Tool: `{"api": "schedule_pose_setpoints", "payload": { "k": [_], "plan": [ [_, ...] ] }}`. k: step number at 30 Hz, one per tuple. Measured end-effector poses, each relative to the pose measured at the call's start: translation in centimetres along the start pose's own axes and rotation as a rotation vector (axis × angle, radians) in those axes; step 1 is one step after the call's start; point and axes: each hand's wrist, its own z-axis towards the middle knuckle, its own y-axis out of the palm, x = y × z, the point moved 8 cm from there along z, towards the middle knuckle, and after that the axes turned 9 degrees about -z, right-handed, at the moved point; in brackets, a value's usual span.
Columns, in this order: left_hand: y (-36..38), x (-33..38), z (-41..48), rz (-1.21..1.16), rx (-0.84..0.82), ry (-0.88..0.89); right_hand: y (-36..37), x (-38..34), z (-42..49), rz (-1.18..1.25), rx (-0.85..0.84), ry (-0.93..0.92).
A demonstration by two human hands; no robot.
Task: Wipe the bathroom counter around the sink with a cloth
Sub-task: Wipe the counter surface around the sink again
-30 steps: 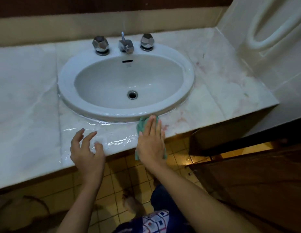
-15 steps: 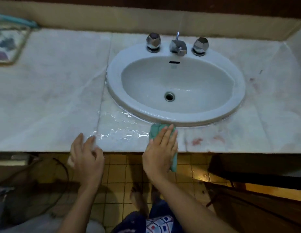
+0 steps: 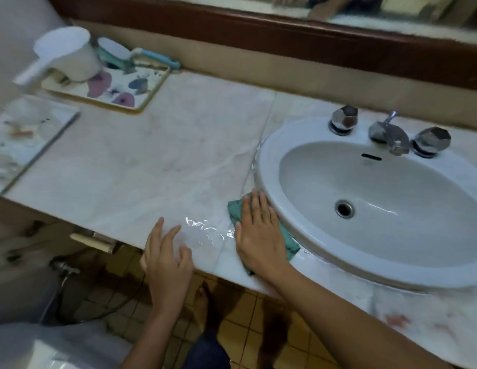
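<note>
While the right hand (image 3: 258, 235) presses flat, fingers straight, on the cloth (image 3: 236, 213) at the sink's (image 3: 269, 166) eight o'clock, the left hand (image 3: 166, 259), fingers spread, holds nothing. The counter (image 3: 152, 161) there gleams wet; reddish marks (image 3: 397, 319) at six o'clock look unwiped.

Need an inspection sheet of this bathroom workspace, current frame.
Surface: marble counter, wet patch between the hands, reddish marks at front right.
Job's things: green cloth flat on counter against the sink.
Clutter: white jug on floral tray, second tray far left.
Grippers: right hand flat on cloth; left hand open at counter edge.
Cables: dark hose looped under counter.
Surroundings: chrome faucet, yellow floor tiles.
</note>
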Motion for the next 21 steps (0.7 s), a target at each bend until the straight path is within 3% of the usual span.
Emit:
{"api": "schedule_pose_setpoints", "payload": {
  "k": [6,13,18,21],
  "plan": [
    [-2.2,-2.6,9.4,0.053,0.012,-0.007,0.0,-2.5,9.9,-0.011,0.001,0.092],
    [-3.3,-7.8,17.5,0.249,-0.065,0.032,-0.4,-0.1,24.8,-0.072,-0.002,0.4],
    [-2.7,-7.8,17.2,0.267,-0.109,0.07,-0.3,-2.4,25.9,-0.139,-0.041,0.323],
    [-3.1,-7.8,17.3,0.226,-0.106,0.046,0.4,-10.7,17.3,-0.111,-0.057,-0.046]
  ]
}}
